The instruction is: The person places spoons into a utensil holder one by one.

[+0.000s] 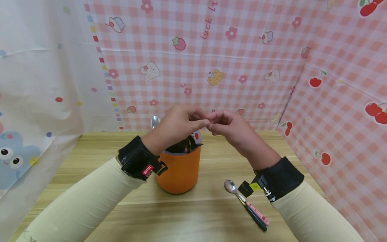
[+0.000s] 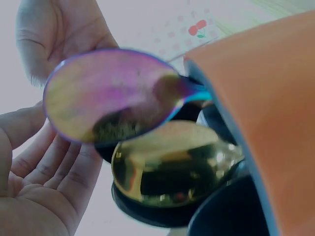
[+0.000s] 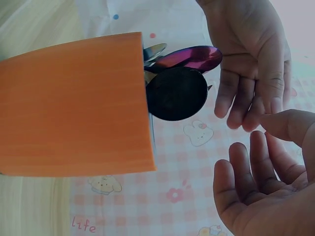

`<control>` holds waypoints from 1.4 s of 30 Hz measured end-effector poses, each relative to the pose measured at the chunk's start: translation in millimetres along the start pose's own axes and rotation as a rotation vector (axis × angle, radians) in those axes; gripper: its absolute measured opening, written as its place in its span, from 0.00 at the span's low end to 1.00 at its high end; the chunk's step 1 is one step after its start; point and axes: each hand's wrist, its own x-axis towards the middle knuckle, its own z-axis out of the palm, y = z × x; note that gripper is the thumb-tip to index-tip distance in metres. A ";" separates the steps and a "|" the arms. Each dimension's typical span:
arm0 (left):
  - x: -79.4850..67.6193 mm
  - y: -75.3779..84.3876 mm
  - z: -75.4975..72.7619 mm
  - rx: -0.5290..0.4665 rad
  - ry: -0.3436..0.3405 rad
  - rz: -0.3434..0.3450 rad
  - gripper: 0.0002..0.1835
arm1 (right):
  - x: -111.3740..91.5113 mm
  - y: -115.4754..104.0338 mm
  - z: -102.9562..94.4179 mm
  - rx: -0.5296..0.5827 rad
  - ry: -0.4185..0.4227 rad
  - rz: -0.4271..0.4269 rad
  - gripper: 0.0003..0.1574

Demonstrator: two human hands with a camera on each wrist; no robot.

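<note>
My left hand [image 1: 178, 124] and right hand [image 1: 235, 132] meet at the fingertips in the head view, thumbs and fingers loosely bent, with nothing visible between them. Below and behind my left hand stands an orange container [image 1: 178, 171], upright on the table. Several spoons poke out of its top, heads up. A silver spoon [image 1: 155, 121] shows left of my left hand. Close in the left wrist view are an iridescent spoon [image 2: 113, 93] and a gold spoon [image 2: 167, 172]. A black spoon [image 3: 178, 93] shows in the right wrist view. My left hand partly hides the container's opening.
On the wooden table [image 1: 130, 215], right of the container, lie a spoon with a pink handle [image 1: 257, 212] and a dark-handled utensil [image 1: 255, 218], side by side. Pink checked cloth [image 1: 193, 67] hangs behind and to the right, white cloth [image 1: 39, 67] to the left.
</note>
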 end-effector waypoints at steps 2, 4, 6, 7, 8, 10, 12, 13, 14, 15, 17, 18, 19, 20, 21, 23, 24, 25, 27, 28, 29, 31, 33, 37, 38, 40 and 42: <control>0.0 1.8 3.6 0.012 -0.012 0.013 0.06 | -5.9 3.3 -3.2 0.007 -0.005 -0.010 0.15; -0.1 3.9 7.3 0.024 -0.026 0.015 0.05 | -11.6 6.3 -6.4 0.006 -0.013 -0.014 0.15; -0.8 6.8 11.2 0.034 -0.043 0.015 0.05 | -17.0 9.4 -9.3 -0.009 -0.020 -0.013 0.15; -1.0 8.5 13.3 0.039 -0.052 0.025 0.05 | -19.8 10.9 -10.6 -0.018 -0.021 -0.009 0.15; -1.1 10.3 15.7 0.047 -0.057 0.035 0.05 | -22.6 12.4 -11.7 -0.025 -0.019 -0.004 0.15; -1.4 13.9 21.4 0.071 -0.072 0.071 0.04 | -28.5 15.3 -14.1 -0.040 -0.014 0.010 0.15; -2.7 17.5 28.0 0.094 -0.091 0.099 0.05 | -34.8 18.9 -16.3 -0.057 -0.009 0.025 0.15; -4.0 18.7 31.1 0.109 -0.101 0.109 0.05 | -37.6 20.9 -16.7 -0.064 -0.008 0.028 0.15; -5.5 19.7 34.3 0.124 -0.111 0.113 0.06 | -40.5 23.3 -17.1 -0.069 -0.009 0.033 0.15; -7.4 20.8 37.4 0.133 -0.128 0.114 0.07 | -43.5 25.9 -17.5 -0.077 -0.012 0.035 0.15; -11.3 22.6 43.4 0.144 -0.150 0.107 0.08 | -49.3 32.0 -18.3 -0.089 -0.019 0.037 0.14; -13.1 23.4 46.2 0.153 -0.156 0.110 0.08 | -52.0 35.1 -18.5 -0.092 -0.023 0.037 0.14; -15.0 24.5 48.7 0.159 -0.161 0.112 0.08 | -54.9 38.1 -18.6 -0.098 -0.024 0.045 0.15; -16.8 25.4 50.9 0.160 -0.164 0.117 0.09 | -57.6 41.4 -18.7 -0.106 -0.025 0.056 0.15; -18.5 26.2 53.0 0.156 -0.166 0.123 0.08 | -60.1 44.6 -18.9 -0.111 -0.026 0.066 0.16; -21.1 26.6 57.3 0.157 -0.167 0.132 0.08 | -64.5 51.0 -18.7 -0.121 -0.023 0.093 0.17; -22.5 26.6 59.4 0.155 -0.174 0.132 0.07 | -66.7 54.0 -18.5 -0.122 -0.022 0.103 0.18; -23.6 26.1 61.7 0.155 -0.182 0.133 0.07 | -68.6 57.4 -18.4 -0.125 -0.021 0.117 0.18; -25.0 23.8 67.4 0.150 -0.200 0.130 0.07 | -71.6 64.8 -18.3 -0.121 -0.020 0.130 0.19; -25.0 22.4 71.0 0.142 -0.211 0.122 0.07 | -73.5 68.4 -18.8 -0.121 -0.016 0.135 0.19; -25.2 21.0 74.6 0.134 -0.221 0.113 0.07 | -74.9 72.4 -19.2 -0.121 -0.012 0.140 0.19; -24.6 15.8 83.0 0.108 -0.235 0.085 0.07 | -76.7 80.7 -20.1 -0.118 -0.002 0.151 0.19; -24.1 8.5 92.2 0.086 -0.240 0.042 0.07 | -78.3 88.8 -20.9 -0.115 0.008 0.163 0.18; -26.0 -10.1 114.1 0.008 -0.255 -0.060 0.06 | -81.2 106.5 -22.9 -0.107 0.029 0.204 0.16; -26.9 -14.8 119.8 -0.009 -0.260 -0.082 0.06 | -82.1 111.2 -23.3 -0.108 0.034 0.215 0.15; -29.7 -23.5 131.3 -0.038 -0.268 -0.117 0.05 | -83.8 120.4 -23.8 -0.106 0.039 0.229 0.16; -33.0 -30.4 141.9 -0.052 -0.277 -0.142 0.05 | -85.7 128.7 -23.2 -0.106 0.032 0.232 0.15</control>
